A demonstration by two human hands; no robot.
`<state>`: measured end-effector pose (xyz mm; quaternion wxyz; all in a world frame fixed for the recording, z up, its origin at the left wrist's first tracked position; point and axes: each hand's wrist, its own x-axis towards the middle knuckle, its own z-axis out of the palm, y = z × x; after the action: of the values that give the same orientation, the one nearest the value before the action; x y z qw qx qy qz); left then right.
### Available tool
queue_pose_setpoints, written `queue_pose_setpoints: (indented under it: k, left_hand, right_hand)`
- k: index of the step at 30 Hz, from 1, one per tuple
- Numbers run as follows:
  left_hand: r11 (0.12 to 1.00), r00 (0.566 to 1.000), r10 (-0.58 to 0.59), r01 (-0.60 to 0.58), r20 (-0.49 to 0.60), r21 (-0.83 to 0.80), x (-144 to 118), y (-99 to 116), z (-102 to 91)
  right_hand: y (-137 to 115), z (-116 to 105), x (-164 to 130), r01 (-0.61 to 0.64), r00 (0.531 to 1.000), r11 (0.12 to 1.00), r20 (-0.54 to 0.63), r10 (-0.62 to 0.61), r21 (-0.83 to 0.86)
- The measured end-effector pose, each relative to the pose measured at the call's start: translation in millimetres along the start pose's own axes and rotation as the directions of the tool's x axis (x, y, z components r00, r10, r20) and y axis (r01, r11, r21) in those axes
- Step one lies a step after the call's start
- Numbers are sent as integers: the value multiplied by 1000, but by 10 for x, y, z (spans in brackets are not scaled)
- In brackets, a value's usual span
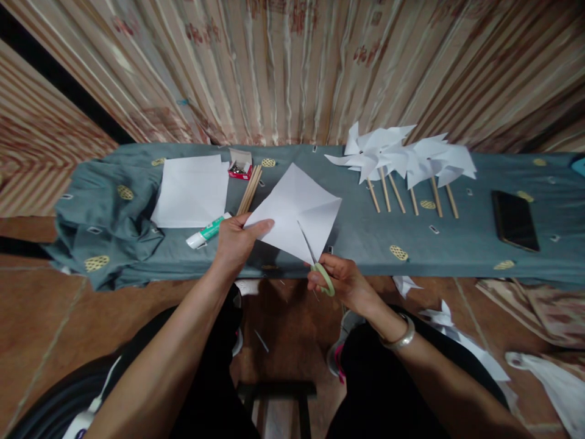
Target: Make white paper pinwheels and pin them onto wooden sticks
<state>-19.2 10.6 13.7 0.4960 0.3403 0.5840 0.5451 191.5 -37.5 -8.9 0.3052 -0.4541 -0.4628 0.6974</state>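
Note:
My left hand (237,241) pinches the left corner of a creased white paper square (297,210) and holds it above the front of the bench. My right hand (340,281) grips green-handled scissors (322,274); their blades reach up into a cut that runs from the paper's lower corner toward its middle. Left of my left hand lies a green and white glue stick (208,231). A bundle of wooden sticks (250,189) rests just behind that hand.
A grey-blue cloth covers the low bench (365,238). On it are a stack of white sheets (192,189), a small red box (240,164), several finished white paper pinwheels (402,158) on sticks and a black phone (514,219). Paper scraps (439,314) lie on the floor at right.

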Motion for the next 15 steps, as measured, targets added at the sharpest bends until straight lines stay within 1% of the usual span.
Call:
queue_pose_setpoints:
  k: [4,8,11,14,15]
  left_hand:
    - [1000,1000,-2,2,-9,-11,8,12,0]
    - [998,998,37,-40,-55,-58,59,22,-30]
    - [995,995,58,-65,-80,-80,109,28,-76]
    - [996,994,50,-58,-101,-75,134,44,-121]
    - [996,994,42,-49,-100,-68,134,51,-131]
  right_hand:
    - [0,-18,-33,16,998,997,62,-12,-71]
    - [-77,-90,-85,-5,989,989,146,27,-149]
    - [-186,-230,-134,-42,975,979,204,83,-198]
    - [-296,-443,-190,-142,929,967,309,204,-211]
    - [-325,-519,-205,-152,926,968,313,210,-199]
